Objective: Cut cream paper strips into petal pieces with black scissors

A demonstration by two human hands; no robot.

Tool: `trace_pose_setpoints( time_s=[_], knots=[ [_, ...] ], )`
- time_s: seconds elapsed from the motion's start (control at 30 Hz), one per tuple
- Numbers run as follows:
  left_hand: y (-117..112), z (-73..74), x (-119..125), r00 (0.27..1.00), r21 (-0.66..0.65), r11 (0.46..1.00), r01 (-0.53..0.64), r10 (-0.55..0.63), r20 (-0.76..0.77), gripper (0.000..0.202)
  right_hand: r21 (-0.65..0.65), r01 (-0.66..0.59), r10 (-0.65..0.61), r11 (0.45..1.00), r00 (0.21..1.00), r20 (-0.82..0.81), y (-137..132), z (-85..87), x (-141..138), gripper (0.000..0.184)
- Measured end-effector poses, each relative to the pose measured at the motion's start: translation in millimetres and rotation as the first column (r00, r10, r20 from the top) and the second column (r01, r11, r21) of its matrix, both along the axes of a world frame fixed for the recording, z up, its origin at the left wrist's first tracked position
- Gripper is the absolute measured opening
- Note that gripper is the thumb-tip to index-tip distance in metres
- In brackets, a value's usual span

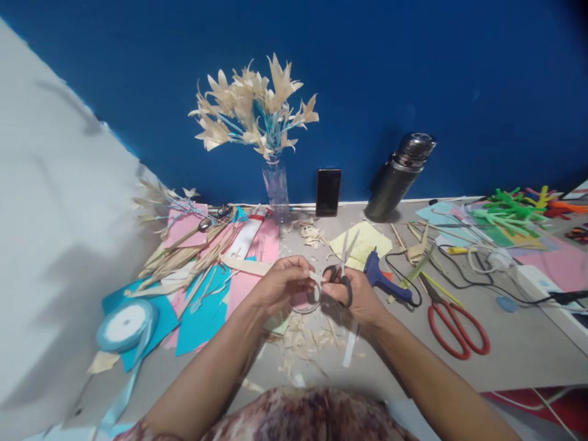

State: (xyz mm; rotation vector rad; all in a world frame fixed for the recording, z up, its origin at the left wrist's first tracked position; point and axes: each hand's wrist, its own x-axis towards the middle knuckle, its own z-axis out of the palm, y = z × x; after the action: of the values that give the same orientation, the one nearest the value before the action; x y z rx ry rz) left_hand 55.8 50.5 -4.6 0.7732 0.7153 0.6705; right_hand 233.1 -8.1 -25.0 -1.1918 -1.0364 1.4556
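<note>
Near the middle of the table, my left hand [281, 283] is closed on a pale dried husk strip [245, 265], whose long end trails to the left. Black-handled scissors [346, 278] rest in my right hand [356, 300], blades pointing up and apart. The fingertips of that hand also meet the strip's near end, close to my left fingers. Just below the fingers is a round roll [307, 308], partly hidden by the hands. Small pale husk scraps [303, 337] lie on the table beneath.
A bottle [275, 190] of husk flowers, a phone [328, 193] and a flask [399, 177] stand along the wall. To the right lie a blue glue gun [388, 282], red-handled scissors [459, 327] and cables. At left are a ribbon spool [126, 324] and coloured sheets [202, 321].
</note>
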Motion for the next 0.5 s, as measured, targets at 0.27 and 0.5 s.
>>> trace_pose_setpoints(
  time_s=[0.27, 0.5],
  knots=[
    [10.7, 7.9, -15.7, 0.997, 0.047, 0.997, -0.056, 0.054, 0.048, 0.011, 0.021, -0.457, 0.450, 0.889, 0.882, 0.140, -3.8, 0.3, 6.4, 0.057],
    [15.3, 7.4, -22.9, 0.999, 0.054, 0.998, -0.036, 0.034, 0.038, 0.010, -0.025, -0.511, 0.510, 0.859, 0.849, 0.140, -4.9, 1.5, 5.2, 0.051]
  ],
)
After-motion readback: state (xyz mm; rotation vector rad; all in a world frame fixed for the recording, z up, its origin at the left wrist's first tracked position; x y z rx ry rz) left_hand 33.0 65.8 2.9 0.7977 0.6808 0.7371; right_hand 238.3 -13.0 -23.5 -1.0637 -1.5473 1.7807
